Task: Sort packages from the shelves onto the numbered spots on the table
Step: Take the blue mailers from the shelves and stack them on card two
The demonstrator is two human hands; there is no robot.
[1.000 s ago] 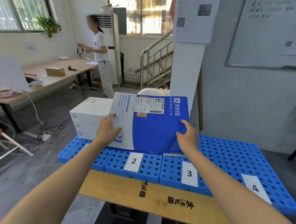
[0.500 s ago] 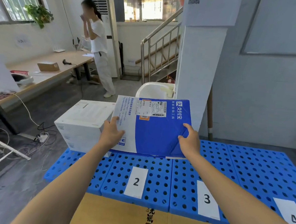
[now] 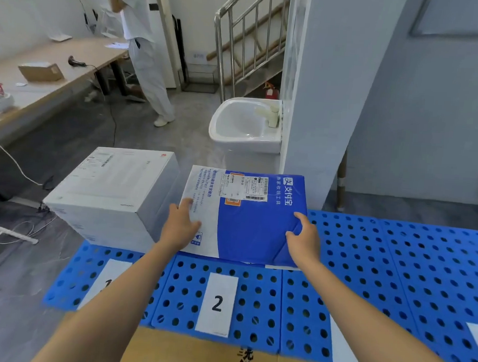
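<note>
We log the mailer package (image 3: 253, 232): deep blue on the right, white on the left with blue print. Its shipping label (image 3: 244, 186) is white with black print, its sticker (image 3: 233, 201) orange. Carton (image 3: 111, 189) is plain white. Table mat (image 3: 389, 264) is bright blue, gridded with dark round holes. Number card (image 3: 217, 304) is white with a black 2. Cardboard (image 3: 188, 355) at the table's near edge is tan with black characters.

Head view, forward-down, close over blue mat (image 3: 394, 274).

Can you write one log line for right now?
left hand: holds package | right hand: holds package | package: behind label 2, right of white box
</note>
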